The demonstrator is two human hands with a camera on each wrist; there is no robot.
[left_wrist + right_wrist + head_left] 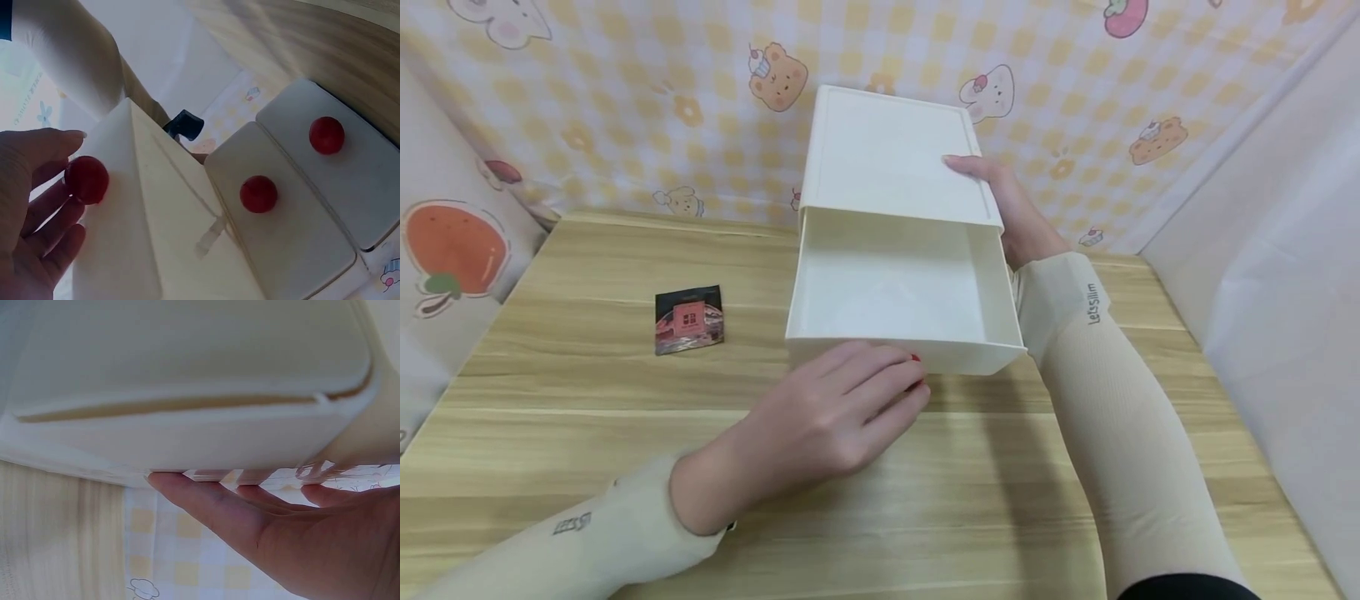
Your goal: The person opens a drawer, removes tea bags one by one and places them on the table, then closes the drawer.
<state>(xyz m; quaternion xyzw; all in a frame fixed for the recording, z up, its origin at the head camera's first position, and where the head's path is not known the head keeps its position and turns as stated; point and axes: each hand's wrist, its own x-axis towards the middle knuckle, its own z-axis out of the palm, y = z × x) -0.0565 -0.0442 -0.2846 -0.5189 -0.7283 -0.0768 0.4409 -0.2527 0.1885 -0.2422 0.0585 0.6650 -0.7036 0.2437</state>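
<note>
A white drawer cabinet [887, 154] stands toward the back of the table, its top drawer [973, 357] pulled well out so that the pale inside shows. At the drawer's front, my left hand [823, 412] holds the round red knob [86, 180] between thumb and curled fingers. My right hand [1022, 212] steadies the cabinet from the right, thumb on the top edge. In the right wrist view its fingers [212, 509] stretch against the cabinet's side. Below the pulled drawer, two closed drawers with red knobs [258, 194] show in the left wrist view.
A small black and red packet [689, 320] lies on the wooden table [550, 400], left of the cabinet. Behind the cabinet hangs a yellow checked cloth [700, 108] with cartoon prints. White sheeting [1262, 233] closes off the right side.
</note>
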